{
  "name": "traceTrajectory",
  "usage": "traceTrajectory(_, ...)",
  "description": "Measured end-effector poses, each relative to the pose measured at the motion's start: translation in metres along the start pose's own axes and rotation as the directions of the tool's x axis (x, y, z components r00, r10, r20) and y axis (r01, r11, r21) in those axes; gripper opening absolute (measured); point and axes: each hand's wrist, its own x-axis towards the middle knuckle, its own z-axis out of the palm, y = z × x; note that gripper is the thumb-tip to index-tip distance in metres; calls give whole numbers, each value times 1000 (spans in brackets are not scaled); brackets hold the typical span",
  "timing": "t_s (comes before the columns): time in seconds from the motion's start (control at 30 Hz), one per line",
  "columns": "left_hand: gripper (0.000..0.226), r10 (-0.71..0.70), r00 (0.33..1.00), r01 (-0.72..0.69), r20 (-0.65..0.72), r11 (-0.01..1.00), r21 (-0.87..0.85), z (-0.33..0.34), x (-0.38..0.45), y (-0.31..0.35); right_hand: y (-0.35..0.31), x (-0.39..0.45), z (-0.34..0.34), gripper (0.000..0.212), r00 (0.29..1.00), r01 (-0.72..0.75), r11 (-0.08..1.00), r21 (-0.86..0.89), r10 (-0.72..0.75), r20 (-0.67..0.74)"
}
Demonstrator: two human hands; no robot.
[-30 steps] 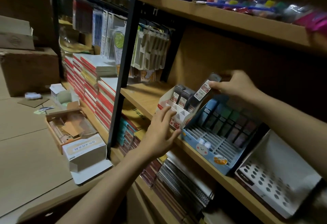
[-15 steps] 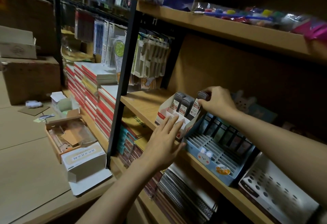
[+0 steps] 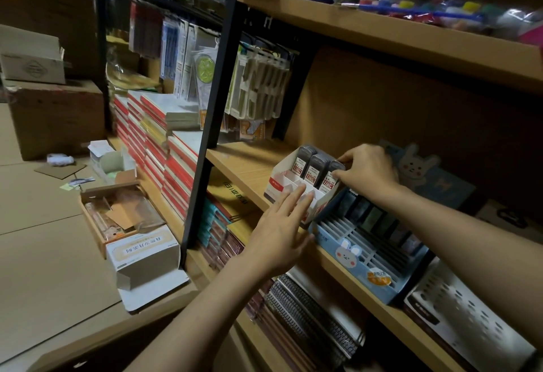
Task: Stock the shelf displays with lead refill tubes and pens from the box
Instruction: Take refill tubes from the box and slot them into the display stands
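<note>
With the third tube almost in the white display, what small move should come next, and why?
Probably let go and draw the right hand back. Its fingers pinch the top of the third lead refill tube, which already stands in the back row of the white display box level with two others, while the left hand steadies the front.

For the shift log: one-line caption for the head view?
Right hand seats a lead tube in the white display while the open left hand steadies its front.

My feed is dim and warm, brightest on the floor (image 3: 44, 239) at left, while the shelf (image 3: 244, 166) recess at right sinks into deep shadow. Edges bow from the wide lens, and the bottom right corner smears with blur.
</note>
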Motion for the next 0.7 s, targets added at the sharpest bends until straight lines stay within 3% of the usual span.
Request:
traceTrajectory(0.1, 82, -5, 1000, 5, 23, 1000, -11, 1, 1, -1, -1, -1, 0, 32, 999, -19, 1000, 11, 19, -27)
traceTrajectory(0.23, 83, -3, 998, 4, 55, 1000, -15, 1, 2, -1, -6, -4, -1, 14, 999, -14, 999, -41, 13, -34)
traceTrajectory(0.37, 80, 3, 998, -2, 60, 1000, -15, -6, 1, 0, -7, -14, -10, 27, 1000, 12, 998, -57, -12, 4)
traceTrajectory(0.47, 73, 30, 999, -32, -18, 995, -96, -12, -9, 8, -4, -41, -19, 29, 996, 31, 994, 101, -23, -81)
traceTrajectory(0.53, 59, 8, 995, -28, -95, 978, -209, -14, -21, 15, -10, -72, -24, 20, 977, 142, 951, 275, -90, -195)
traceTrajectory(0.6, 41, -109, 990, 67, -85, 917, -394, -16, -35, 20, -19, -109, -26, 12, 952, 255, 884, 391, -159, -263)
traceTrajectory(0.7, 18, -307, 944, 303, 122, 657, -690, -12, -68, 20, -35, -166, -8, 7, 955, 291, 819, 495, -217, -202)
